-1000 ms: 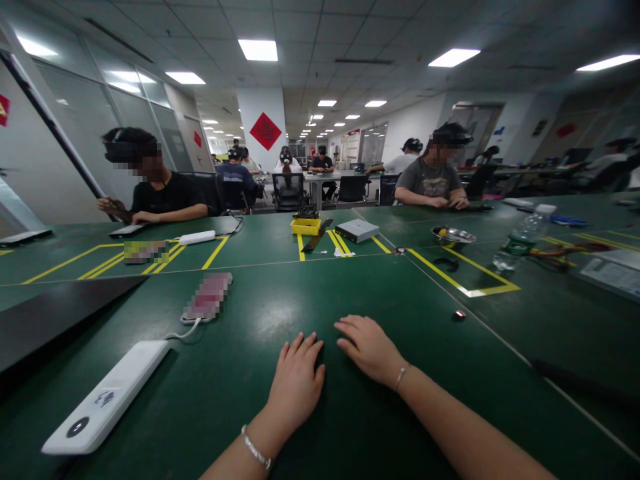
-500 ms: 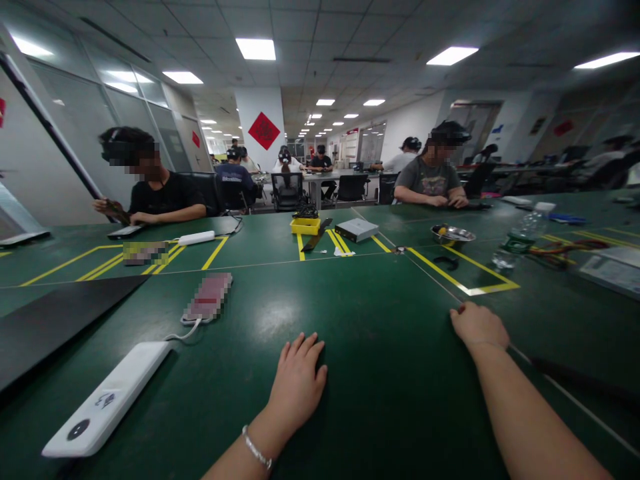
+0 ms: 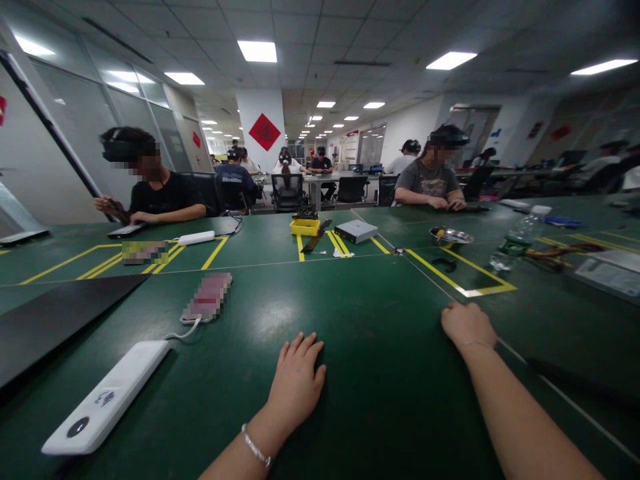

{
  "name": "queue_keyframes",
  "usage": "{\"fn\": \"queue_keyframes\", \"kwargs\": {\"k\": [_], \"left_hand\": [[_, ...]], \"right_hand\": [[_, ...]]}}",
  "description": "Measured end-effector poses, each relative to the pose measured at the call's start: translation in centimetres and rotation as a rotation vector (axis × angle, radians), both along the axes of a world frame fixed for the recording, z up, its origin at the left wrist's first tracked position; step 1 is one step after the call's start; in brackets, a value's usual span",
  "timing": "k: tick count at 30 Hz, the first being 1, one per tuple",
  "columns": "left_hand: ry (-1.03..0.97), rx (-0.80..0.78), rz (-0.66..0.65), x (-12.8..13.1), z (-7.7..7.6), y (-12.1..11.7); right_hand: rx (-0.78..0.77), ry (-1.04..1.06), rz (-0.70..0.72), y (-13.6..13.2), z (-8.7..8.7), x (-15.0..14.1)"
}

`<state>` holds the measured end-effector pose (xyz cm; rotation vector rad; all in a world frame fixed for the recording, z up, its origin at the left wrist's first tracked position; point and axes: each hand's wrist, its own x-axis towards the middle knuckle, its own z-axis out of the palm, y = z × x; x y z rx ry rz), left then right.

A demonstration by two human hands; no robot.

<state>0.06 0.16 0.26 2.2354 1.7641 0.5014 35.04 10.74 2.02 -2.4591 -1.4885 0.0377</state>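
The left hand (image 3: 297, 380) lay spread upon the green worktop (image 3: 385, 400). The right hand (image 3: 470, 325) was curled; its hold could not be determined.

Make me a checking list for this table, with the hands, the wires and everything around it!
Surface: green table, marked with yellow tape.
Things in hand: left hand, nothing seen; right hand, anything underneath is hidden.
Clutter: white power bank, phone, yellow box, metal bowl, bottle.
Hands: left spread, palm down; right curled, its fingers mostly hidden.
Cables: white cable joins phone and power bank; coloured wires beside the bottle.
Surroundings: person in black and person in grey sitting across the table.
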Motion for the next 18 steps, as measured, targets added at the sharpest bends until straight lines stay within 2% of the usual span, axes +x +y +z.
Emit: {"fn": "queue_keyframes", "kwargs": {"k": [2, 4, 8, 12, 15, 18], "left_hand": [[-0.033, 0.012, 0.008, 0.0, -0.2, 0.0], [-0.078, 0.037, 0.022, 0.0, -0.4, 0.1], [-0.228, 0.087, 0.022, 0.0, -0.6, 0.2], [-0.376, 0.09, 0.002, 0.2, -0.2, -0.1], [-0.439, 0.075, -0.033, 0.4, 0.2, -0.3], [-0.469, 0.066, -0.02, 0.4, 0.5, -0.4]], "right_hand": [[0.09, 0.031, 0.082, -0.1, 0.4, -1.8], [0.134, 0.162, 0.241, -0.6, 0.8, -4.8], [0.088, 0.602, 0.638, -2.9, 1.0, -12.8], [0.038, 0.955, 0.801, -6.1, 0.0, -19.0], [-0.025, 1.065, 0.86, -7.6, -0.4, -20.8], [-0.05, 0.983, 0.915, -7.4, 0.0, -20.1]]}}
